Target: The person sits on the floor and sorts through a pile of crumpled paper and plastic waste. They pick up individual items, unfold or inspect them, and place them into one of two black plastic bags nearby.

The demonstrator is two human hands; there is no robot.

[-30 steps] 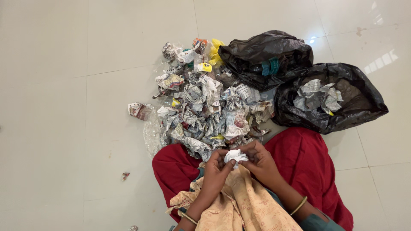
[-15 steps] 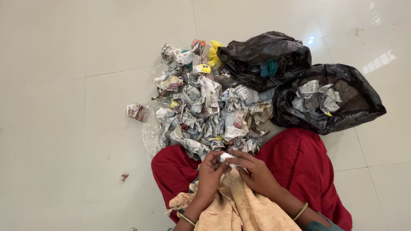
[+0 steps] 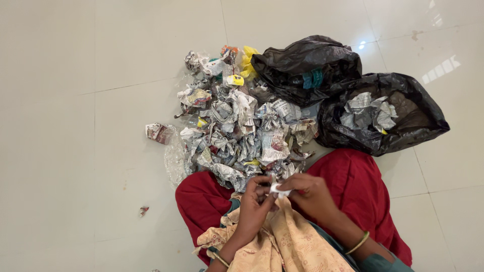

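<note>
I sit on the floor with red-clothed knees apart. My left hand (image 3: 254,204) and my right hand (image 3: 310,194) meet in my lap and both pinch a small crumpled white paper scrap (image 3: 278,190). Just ahead of my hands lies a heap of crumpled newspaper (image 3: 242,131) mixed with clear and yellow plastic bits. To the right of the heap, an open black plastic bag (image 3: 418,118) holds several crumpled newspaper balls (image 3: 368,112).
A second black bag (image 3: 297,60), bunched shut, lies behind the heap. A stray crumpled paper (image 3: 157,132) sits left of the heap, and a tiny scrap (image 3: 143,210) lies on the pale tiled floor (image 3: 75,151). A patterned beige cloth (image 3: 287,242) covers my lap.
The white scrap has shrunk between my fingers, now more tightly pinched. My hands shifted slightly within my lap. The heap and bags have not moved.
</note>
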